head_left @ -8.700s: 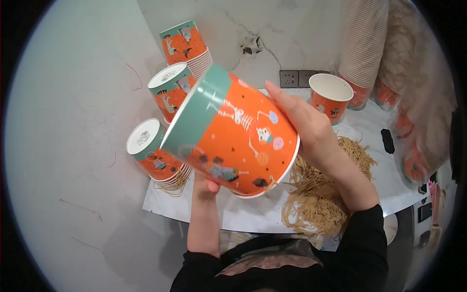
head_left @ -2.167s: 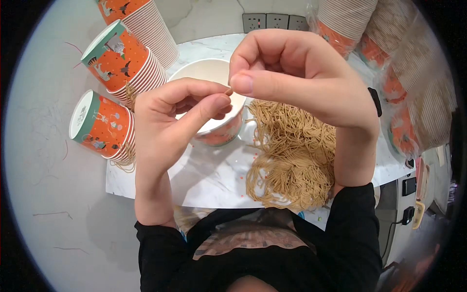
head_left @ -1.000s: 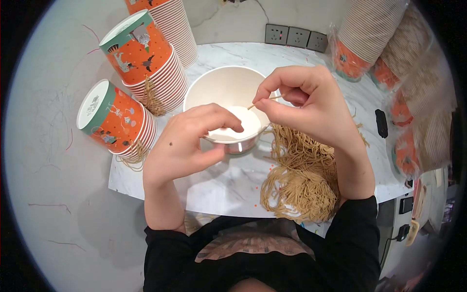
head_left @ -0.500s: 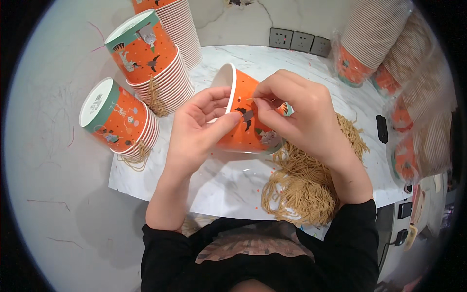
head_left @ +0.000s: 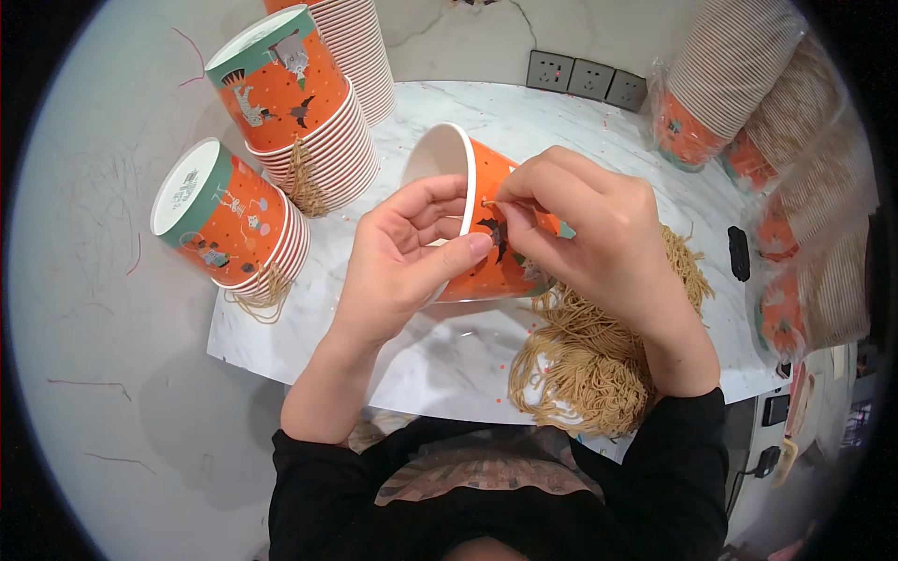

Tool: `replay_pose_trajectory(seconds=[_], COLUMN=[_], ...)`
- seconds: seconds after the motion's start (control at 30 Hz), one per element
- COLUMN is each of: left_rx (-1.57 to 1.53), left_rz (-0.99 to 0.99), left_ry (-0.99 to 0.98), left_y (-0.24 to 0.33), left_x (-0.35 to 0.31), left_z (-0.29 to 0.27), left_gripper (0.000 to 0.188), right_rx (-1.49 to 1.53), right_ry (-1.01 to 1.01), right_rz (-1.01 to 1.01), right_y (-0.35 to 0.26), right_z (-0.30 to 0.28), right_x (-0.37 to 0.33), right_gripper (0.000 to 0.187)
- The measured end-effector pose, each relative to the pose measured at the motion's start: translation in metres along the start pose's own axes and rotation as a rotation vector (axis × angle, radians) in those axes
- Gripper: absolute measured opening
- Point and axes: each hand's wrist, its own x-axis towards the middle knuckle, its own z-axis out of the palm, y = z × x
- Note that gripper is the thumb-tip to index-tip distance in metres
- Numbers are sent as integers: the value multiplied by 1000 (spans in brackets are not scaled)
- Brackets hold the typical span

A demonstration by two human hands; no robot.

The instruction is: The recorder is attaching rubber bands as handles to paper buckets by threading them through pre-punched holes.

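An orange paper bucket (head_left: 494, 274) with bats and a green base band is tilted on its side in front of me, its white mouth facing left. My left hand (head_left: 398, 262) grips its rim, fingers inside and thumb pressed on the outer wall. On the outer wall near the rim, my right hand (head_left: 589, 229) pinches a short bit of tan cord (head_left: 491, 203). Whether that cord passes through the wall is too small to tell. Below my right forearm lies a loose heap of tan cords (head_left: 599, 365).
At left stand upside-down bucket stacks, a short one (head_left: 238, 224) and a taller one (head_left: 290, 103), with tan cords hanging from their rims. Bagged bucket stacks (head_left: 725, 89) line the right side. A black object (head_left: 739, 253) lies near them; wall sockets (head_left: 589, 79) are behind.
Both hands and the bucket have shifted slightly right in the view. My right fingers still pinch the cord at the bucket's wall; the left grip is unchanged.
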Motion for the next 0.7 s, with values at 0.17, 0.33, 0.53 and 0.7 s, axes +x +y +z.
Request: replay_pose_trajectory(seconds=[0.17, 0.33, 0.53, 0.7], left_rx=[15, -145, -233, -281], left_rz=[15, -70, -121, -72], left_ry=[-19, 50, 3, -55], left_y=[-4, -7, -14, -19], left_x=[1, 0, 2, 2], left_z=[0, -8, -11, -13], left_gripper=[46, 36, 26, 19], right_rx=[-70, -88, -77, -66], right_ry=[-11, -86, -82, -78], right_rz=[-8, 52, 35, 46], right_y=[-1, -8, -8, -10], right_z=[-1, -5, -4, -3], right_x=[-2, -1, -1, -1], right_gripper=[14, 17, 17, 17])
